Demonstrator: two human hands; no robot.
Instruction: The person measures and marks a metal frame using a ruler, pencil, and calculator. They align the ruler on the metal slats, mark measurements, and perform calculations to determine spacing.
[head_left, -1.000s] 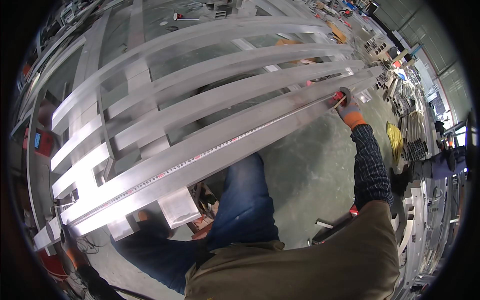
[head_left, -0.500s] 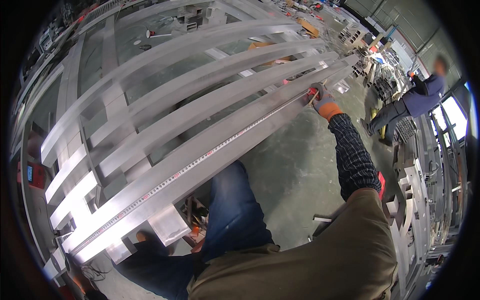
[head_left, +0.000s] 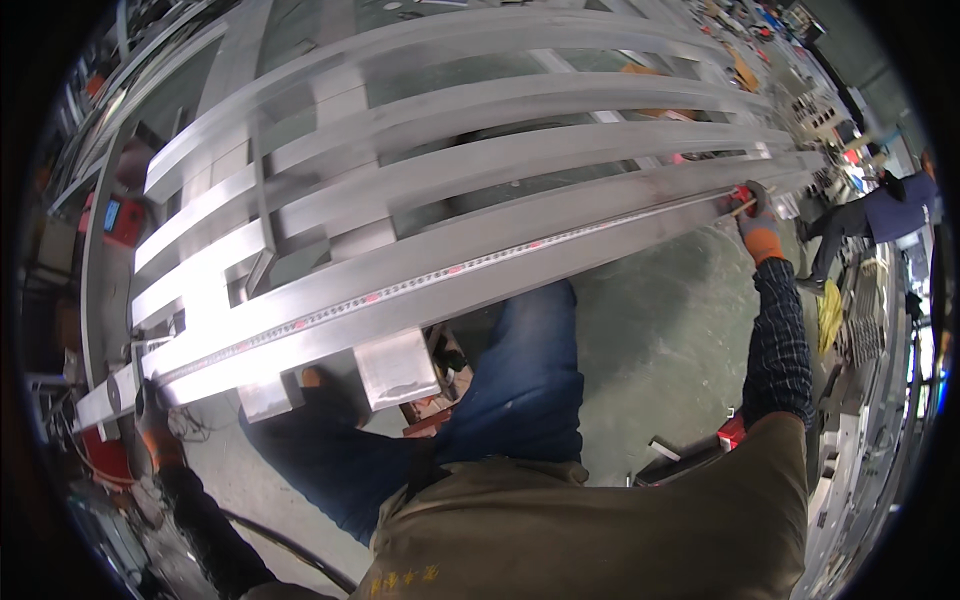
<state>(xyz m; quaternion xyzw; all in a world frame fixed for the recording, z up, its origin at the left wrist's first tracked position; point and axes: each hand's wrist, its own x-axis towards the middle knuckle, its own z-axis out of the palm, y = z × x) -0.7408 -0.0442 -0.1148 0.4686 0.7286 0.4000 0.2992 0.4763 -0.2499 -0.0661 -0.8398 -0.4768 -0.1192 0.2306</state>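
A tape measure's white blade [head_left: 455,270] stretches along a long silver metal beam [head_left: 520,285]. At its right end, my right hand [head_left: 757,228], in a grey and orange glove, is closed around the red tape case [head_left: 742,194]. A thin light-coloured stick [head_left: 743,208] juts from the same hand. My left hand [head_left: 152,418], gloved dark and orange, is at the beam's left end, with its fingers closed at the end of the blade; the fingertips are dark and hard to make out. Beneath the beam, short metal box pieces [head_left: 397,370] stick out toward me.
Several parallel metal beams [head_left: 500,150] form a frame beyond the measured one. A red device with a screen [head_left: 122,220] stands at the left. Another person [head_left: 895,210] is at the far right, near stacked metal profiles [head_left: 862,325]. My legs [head_left: 530,370] are close under the beam.
My view has swung so that the scene sits further right and the beam lies flatter. My left hand and forearm now show fully at the beam's left end. The right hand still grips the tape case.
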